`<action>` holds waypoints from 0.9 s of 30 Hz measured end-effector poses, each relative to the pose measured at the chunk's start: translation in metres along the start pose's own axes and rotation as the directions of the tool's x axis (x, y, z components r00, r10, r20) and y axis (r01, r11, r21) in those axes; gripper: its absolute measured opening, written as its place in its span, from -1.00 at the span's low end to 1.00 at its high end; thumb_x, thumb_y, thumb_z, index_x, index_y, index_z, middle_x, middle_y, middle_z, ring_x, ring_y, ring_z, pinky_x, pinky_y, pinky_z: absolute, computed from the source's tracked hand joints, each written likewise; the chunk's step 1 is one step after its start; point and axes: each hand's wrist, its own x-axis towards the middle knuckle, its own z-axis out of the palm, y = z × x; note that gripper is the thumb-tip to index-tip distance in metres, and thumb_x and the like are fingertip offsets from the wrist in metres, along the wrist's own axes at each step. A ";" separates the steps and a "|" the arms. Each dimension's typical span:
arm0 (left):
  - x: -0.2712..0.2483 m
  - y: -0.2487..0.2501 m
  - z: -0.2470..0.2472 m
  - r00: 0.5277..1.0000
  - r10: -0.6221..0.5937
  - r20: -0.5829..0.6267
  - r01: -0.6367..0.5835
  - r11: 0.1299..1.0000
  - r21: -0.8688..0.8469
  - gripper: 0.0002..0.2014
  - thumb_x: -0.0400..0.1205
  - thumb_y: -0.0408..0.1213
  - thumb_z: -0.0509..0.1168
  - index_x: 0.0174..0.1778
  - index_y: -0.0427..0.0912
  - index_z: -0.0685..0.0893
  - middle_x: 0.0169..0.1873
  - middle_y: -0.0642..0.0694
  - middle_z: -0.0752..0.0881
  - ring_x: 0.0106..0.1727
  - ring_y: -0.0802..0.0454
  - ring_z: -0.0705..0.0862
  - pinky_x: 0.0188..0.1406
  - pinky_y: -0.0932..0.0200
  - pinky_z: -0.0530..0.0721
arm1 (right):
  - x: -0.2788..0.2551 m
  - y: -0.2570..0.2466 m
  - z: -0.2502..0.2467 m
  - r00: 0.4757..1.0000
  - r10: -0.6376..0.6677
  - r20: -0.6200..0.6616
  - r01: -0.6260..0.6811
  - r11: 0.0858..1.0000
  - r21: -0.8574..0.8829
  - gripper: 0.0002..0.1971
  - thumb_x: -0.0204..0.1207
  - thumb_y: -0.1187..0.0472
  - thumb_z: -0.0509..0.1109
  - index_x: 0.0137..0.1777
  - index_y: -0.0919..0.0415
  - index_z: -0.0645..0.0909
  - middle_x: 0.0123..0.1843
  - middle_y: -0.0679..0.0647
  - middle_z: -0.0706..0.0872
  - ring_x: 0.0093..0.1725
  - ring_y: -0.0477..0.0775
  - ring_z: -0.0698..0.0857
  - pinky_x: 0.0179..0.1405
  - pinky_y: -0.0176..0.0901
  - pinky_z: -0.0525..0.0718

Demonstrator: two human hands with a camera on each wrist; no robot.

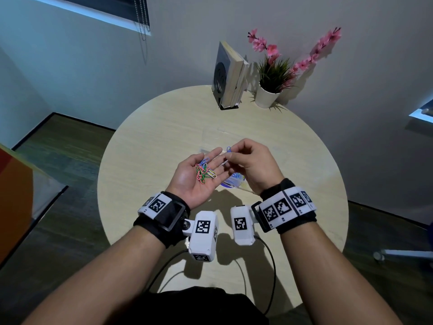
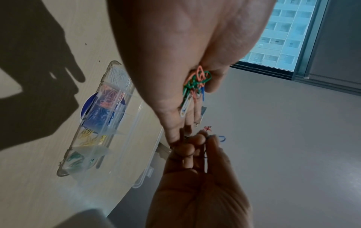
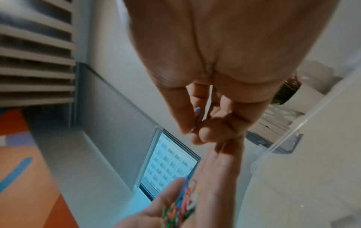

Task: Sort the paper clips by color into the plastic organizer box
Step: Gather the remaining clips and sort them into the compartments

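Note:
My left hand (image 1: 209, 158) lies palm up over the round table, fingers straight, carrying a small heap of mixed paper clips (image 1: 204, 172) in green, pink, blue, yellow and white. To its right, my right hand (image 1: 228, 154) pinches a single blue paper clip (image 1: 229, 149) between thumb and forefinger, close to the left fingertips. The clear organizer box (image 1: 236, 187) sits on the table below both hands, mostly hidden. In the left wrist view the box (image 2: 67, 155) shows separate compartments of white, pink, blue, yellow and green clips. The right wrist view shows the blue clip (image 3: 197, 117) in the pinch.
The box's clear lid (image 1: 210, 137) lies open toward the far side. A book in a black stand (image 1: 228, 76) and a potted plant (image 1: 269, 90) stand at the back of the table (image 1: 152, 141). Black cables (image 1: 271, 266) hang at the near edge.

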 end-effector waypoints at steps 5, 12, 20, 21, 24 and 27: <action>-0.001 -0.001 0.002 1.000 0.008 0.018 -0.008 1.000 0.014 -0.56 0.72 -0.24 -0.05 0.41 -0.39 0.49 0.17 -0.38 0.72 0.16 -0.27 0.68 0.30 -0.15 0.59 | 0.001 0.002 0.000 0.999 -0.004 0.036 0.001 0.997 0.078 -0.80 0.49 0.59 0.32 -0.14 0.28 0.59 -0.38 0.18 0.58 -0.50 0.04 0.59 -0.46 -0.24 0.61; 0.003 -0.004 -0.004 0.999 0.003 0.051 -0.001 0.999 -0.042 -0.54 0.70 -0.25 -0.03 0.44 -0.44 0.45 -0.04 -0.37 0.72 -0.13 -0.20 0.66 0.02 -0.11 0.72 | 0.000 0.001 0.001 0.991 0.106 0.078 -0.121 0.969 0.214 -0.80 0.55 0.56 0.19 -0.11 0.35 0.60 -0.34 0.25 0.56 -0.45 0.10 0.54 -0.53 -0.29 0.55; 0.001 -0.007 -0.003 0.997 -0.048 0.054 0.048 0.999 0.002 -0.65 0.65 -0.19 0.05 0.09 -0.38 0.60 0.07 -0.32 0.64 0.19 -0.18 0.61 0.38 -0.12 0.54 | -0.005 -0.006 0.014 0.989 -0.095 0.117 0.142 0.850 -0.508 -0.95 0.41 0.28 0.50 -0.18 0.17 0.69 -0.33 0.12 0.72 -0.34 0.10 0.70 -0.31 -0.17 0.64; 0.001 -0.007 -0.002 0.997 -0.052 0.051 0.052 0.999 0.003 -0.64 0.68 -0.15 0.03 0.07 -0.36 0.59 0.06 -0.31 0.64 0.17 -0.17 0.61 0.37 -0.09 0.54 | -0.004 -0.006 0.016 0.983 -0.112 0.146 0.179 0.767 -0.616 -0.93 0.40 0.26 0.51 -0.13 0.12 0.72 -0.33 0.00 0.71 -0.32 0.00 0.67 -0.24 -0.21 0.59; -0.001 -0.009 -0.001 0.998 -0.051 0.024 0.051 0.998 0.025 -0.53 0.74 -0.02 -0.04 0.06 -0.35 0.61 -0.07 -0.30 0.72 0.00 -0.15 0.71 0.09 -0.01 0.72 | -0.004 -0.006 0.019 0.973 -0.111 0.204 0.229 0.610 -0.759 -0.84 0.46 0.25 0.45 0.02 0.08 0.74 -0.18 -0.11 0.65 -0.18 -0.12 0.60 -0.15 -0.31 0.47; -0.002 -0.009 0.000 0.998 -0.061 0.015 0.061 0.998 0.010 -0.51 0.73 0.03 -0.05 0.04 -0.33 0.59 -0.14 -0.25 0.70 -0.08 -0.13 0.72 -0.08 0.01 0.77 | -0.003 -0.007 0.020 0.961 -0.140 0.238 0.276 0.522 -0.807 -0.85 0.49 0.24 0.41 0.02 0.09 0.73 -0.14 -0.05 0.60 -0.07 -0.02 0.60 -0.10 -0.21 0.49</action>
